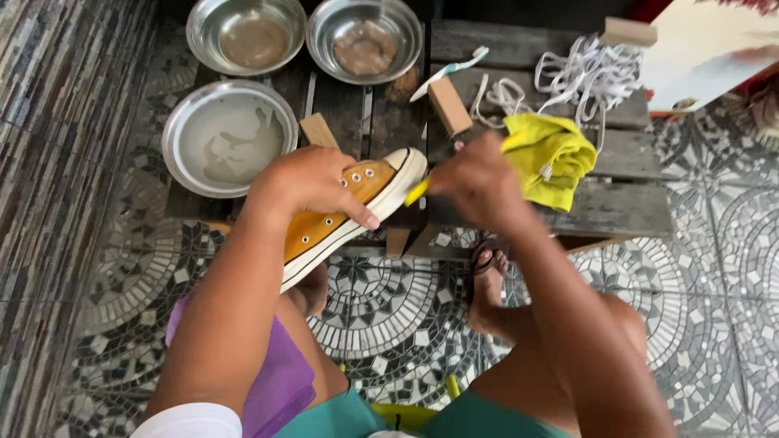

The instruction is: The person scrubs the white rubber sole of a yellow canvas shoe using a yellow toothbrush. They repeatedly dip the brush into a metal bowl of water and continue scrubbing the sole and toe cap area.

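Note:
My left hand [312,185] grips a mustard-yellow canvas sneaker [357,212] with a white rubber sole and toe cap, holding it tilted over my knee with the toe toward the wooden pallet [617,207]. My right hand [480,182] is closed on a yellow-handled brush [416,192], whose tip touches the sneaker's white toe edge. Most of the brush is hidden inside my fist.
On the pallet sit three metal bowls [228,136], the near one holding cloudy water, a yellow cloth [552,154], white laces [588,73], a small wooden block [449,105] and a toothbrush [449,71]. Patterned tile floor [714,268] surrounds it; my sandalled foot [487,280] rests below.

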